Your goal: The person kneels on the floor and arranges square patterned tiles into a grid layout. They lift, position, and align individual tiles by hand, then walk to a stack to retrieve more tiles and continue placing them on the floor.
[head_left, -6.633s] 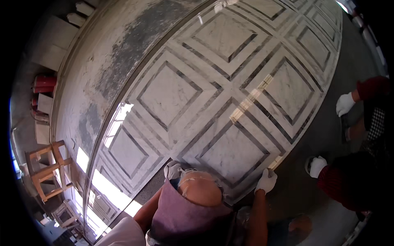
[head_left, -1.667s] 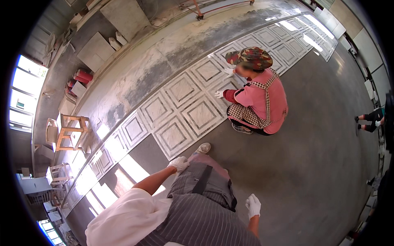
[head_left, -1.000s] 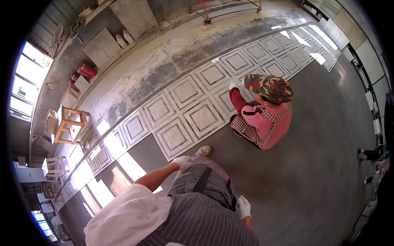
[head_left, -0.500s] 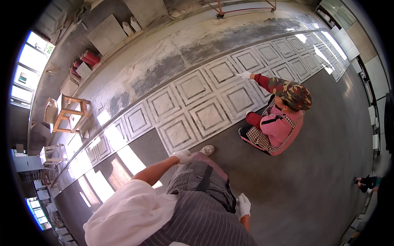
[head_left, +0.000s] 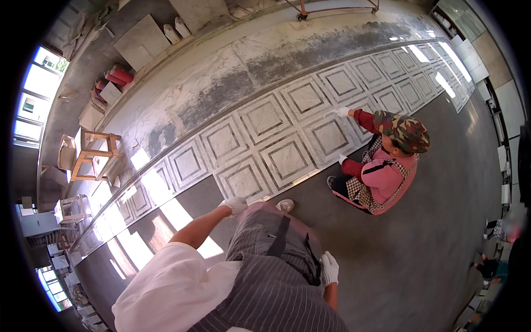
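Note:
In a white glove, my left hand (head_left: 237,206) is beside my left thigh, above the near corner of a patterned marble tile panel (head_left: 246,176). Its fingers are too blurred together to tell how they are bent. My right hand (head_left: 329,269), also gloved in white, hangs by the right side of my grey striped apron (head_left: 276,293). Its fingers stretch out with nothing in them. Ahead to the right a co-worker (head_left: 390,166) in pink and a camouflage cap crouches at the panel's edge, one gloved hand (head_left: 342,112) reaching over the tiles.
The panel of framed squares runs across the grey floor (head_left: 398,260). Wooden stools (head_left: 94,155) stand at the left. Red rolls (head_left: 119,76) and slabs (head_left: 142,44) lean along the far wall. A red wheeled frame (head_left: 332,10) stands at the back. Other people (head_left: 492,268) are at the far right.
My left hand has shifted slightly left and away from my thigh. The co-worker's reaching hand has drawn a little closer to their body. My right hand has risen slightly.

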`<move>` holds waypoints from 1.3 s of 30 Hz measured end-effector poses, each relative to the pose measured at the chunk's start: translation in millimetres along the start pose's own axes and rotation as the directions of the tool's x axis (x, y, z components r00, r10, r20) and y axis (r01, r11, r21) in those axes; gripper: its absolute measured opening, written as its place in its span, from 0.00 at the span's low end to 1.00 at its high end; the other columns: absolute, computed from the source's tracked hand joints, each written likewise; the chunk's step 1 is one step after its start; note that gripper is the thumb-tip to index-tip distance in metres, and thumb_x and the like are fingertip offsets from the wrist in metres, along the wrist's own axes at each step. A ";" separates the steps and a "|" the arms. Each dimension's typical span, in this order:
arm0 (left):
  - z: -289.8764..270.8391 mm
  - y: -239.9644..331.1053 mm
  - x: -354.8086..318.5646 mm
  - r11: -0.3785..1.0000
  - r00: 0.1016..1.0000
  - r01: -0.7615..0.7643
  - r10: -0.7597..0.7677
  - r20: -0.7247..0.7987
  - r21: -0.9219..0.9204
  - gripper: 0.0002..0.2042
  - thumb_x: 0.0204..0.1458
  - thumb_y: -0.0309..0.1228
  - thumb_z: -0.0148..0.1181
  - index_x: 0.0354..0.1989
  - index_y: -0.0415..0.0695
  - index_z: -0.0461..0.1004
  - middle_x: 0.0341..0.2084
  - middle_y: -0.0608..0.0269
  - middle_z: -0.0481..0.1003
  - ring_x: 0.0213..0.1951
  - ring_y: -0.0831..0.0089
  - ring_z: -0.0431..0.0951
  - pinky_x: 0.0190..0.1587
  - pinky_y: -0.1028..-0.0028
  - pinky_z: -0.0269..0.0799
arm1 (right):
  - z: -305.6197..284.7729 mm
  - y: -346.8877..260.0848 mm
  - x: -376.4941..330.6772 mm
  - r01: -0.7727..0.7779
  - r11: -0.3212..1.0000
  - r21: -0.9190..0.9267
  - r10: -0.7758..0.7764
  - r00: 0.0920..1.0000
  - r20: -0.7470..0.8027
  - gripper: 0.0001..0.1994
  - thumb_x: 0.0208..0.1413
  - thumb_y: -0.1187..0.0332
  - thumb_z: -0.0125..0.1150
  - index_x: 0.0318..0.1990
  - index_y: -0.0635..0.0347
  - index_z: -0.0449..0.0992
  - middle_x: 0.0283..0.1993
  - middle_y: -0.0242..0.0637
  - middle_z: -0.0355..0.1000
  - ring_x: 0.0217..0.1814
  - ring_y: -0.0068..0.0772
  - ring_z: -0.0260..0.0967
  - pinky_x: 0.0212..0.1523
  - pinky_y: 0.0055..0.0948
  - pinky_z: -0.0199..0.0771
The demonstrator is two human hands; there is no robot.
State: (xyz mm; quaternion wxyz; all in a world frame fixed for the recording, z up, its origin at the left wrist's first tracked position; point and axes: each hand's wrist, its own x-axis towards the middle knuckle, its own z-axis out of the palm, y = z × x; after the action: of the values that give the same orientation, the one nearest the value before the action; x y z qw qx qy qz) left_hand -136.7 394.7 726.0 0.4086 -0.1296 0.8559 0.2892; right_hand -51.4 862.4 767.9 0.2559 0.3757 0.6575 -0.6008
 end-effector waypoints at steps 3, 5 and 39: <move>-15.0 5.3 6.2 0.997 0.996 0.083 -0.083 0.041 0.000 0.21 0.50 0.43 0.51 0.45 0.40 0.77 0.43 0.48 0.77 0.49 0.51 0.75 0.51 0.60 0.68 | 7.6 -5.0 10.7 0.069 0.998 -0.014 -0.070 0.997 -0.031 0.22 0.59 0.66 0.59 0.58 0.69 0.69 0.47 0.38 0.75 0.40 0.23 0.71 0.45 0.23 0.70; -12.8 -0.4 10.6 1.000 0.999 0.025 -0.025 0.020 0.000 0.21 0.51 0.44 0.51 0.45 0.41 0.76 0.44 0.48 0.77 0.49 0.52 0.75 0.52 0.61 0.68 | 11.4 -26.4 11.8 0.049 0.999 0.014 -0.048 0.998 -0.039 0.22 0.59 0.67 0.59 0.58 0.70 0.69 0.47 0.38 0.75 0.42 0.23 0.71 0.46 0.23 0.70; 181.9 213.2 153.5 0.954 0.977 0.172 -0.132 -0.170 0.246 0.23 0.47 0.48 0.61 0.50 0.49 0.71 0.45 0.57 0.70 0.51 0.59 0.70 0.46 0.58 0.67 | 83.5 -53.5 295.6 0.123 0.141 -0.982 0.222 0.963 0.153 0.44 0.48 0.36 0.57 0.68 0.48 0.51 0.61 0.49 0.62 0.56 0.55 0.67 0.53 0.46 0.70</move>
State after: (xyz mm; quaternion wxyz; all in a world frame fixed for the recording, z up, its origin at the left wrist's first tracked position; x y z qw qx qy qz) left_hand -217.8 676.6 599.4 0.3770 -0.1622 0.9023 0.1319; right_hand -277.3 835.7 554.6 0.5427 0.0545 0.8362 -0.0575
